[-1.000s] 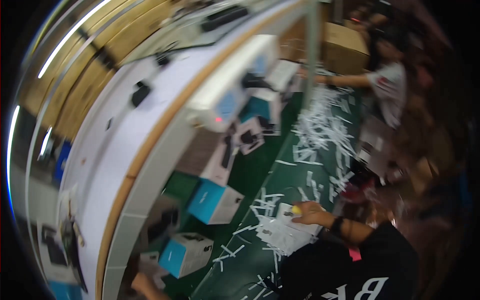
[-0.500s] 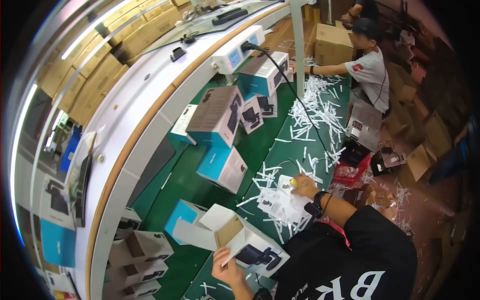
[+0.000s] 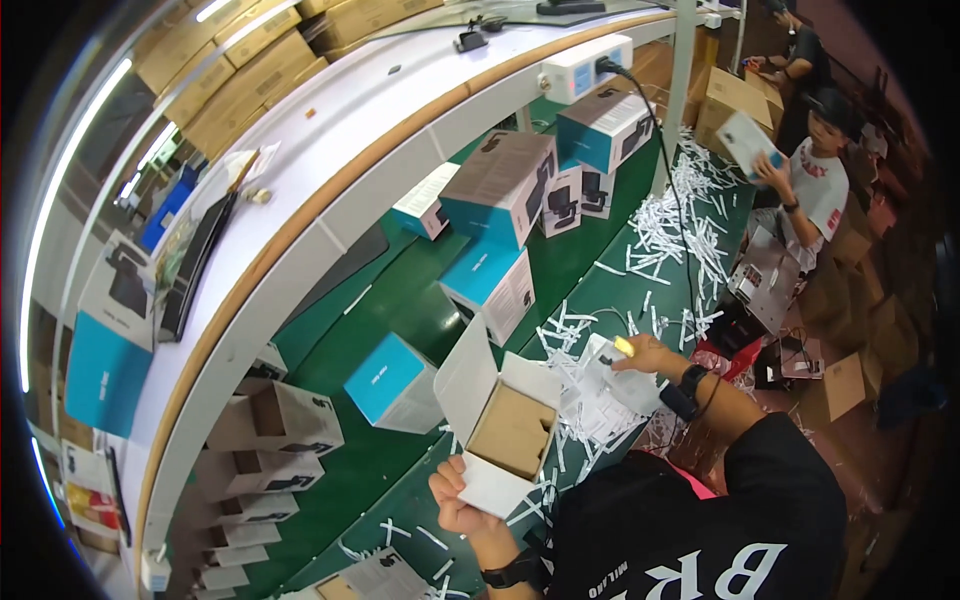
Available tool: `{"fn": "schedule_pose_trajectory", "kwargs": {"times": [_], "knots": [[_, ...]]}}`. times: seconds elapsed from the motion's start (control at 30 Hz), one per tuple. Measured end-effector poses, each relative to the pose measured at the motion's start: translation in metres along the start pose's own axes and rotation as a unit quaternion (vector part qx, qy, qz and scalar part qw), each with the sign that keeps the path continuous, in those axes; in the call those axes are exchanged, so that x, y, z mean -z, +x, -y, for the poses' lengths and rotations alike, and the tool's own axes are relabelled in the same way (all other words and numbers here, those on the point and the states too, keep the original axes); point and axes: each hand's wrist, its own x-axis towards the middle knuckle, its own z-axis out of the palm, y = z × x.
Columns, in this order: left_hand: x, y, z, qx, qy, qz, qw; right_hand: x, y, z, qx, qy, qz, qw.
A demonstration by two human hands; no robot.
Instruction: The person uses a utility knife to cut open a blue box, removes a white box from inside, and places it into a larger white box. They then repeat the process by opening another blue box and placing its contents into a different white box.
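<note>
My left hand grips the lower flap of a white cardboard box, which is tilted so its opening faces up. Inside the box sits a brown cardboard insert with a small cut-out. To the right, my right hand pinches the edge of a white printed leaflet, with a yellow patch showing at the fingertips. Under and beside it lie more white leaflets on scattered paper shreds. A closed white-and-blue box stands just left of the open one.
More product boxes stand along the back of the green table. Open boxes line the lower left. A black cable hangs from a power strip. A co-worker holds a box at the far right.
The open box has turned so its inside faces me, and its printed side is no longer visible. My right hand has lifted a leaflet edge. The co-worker has raised a box.
</note>
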Motion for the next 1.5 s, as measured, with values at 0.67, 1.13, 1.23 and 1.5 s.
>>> {"fn": "schedule_pose_trajectory", "kwargs": {"times": [0.67, 1.13, 1.23, 1.5], "knots": [[0.017, -0.118, -0.058, -0.081, 0.261, -0.182, 0.945, -0.101, -0.132, 0.375, 0.657, 0.191, 0.01, 0.73], [0.018, -0.131, -0.068, -0.03, 0.242, -0.22, 0.944, -0.067, -0.135, 0.305, 0.635, 0.063, 0.152, 0.755], [0.02, -0.129, -0.065, -0.02, 0.259, -0.229, 0.938, -0.051, -0.088, 0.298, 0.622, 0.155, -0.016, 0.768], [-0.026, -0.081, -0.035, 0.01, 0.866, 0.019, 0.5, -0.076, -0.061, 0.29, 0.335, -0.021, 0.197, 0.921]]}}
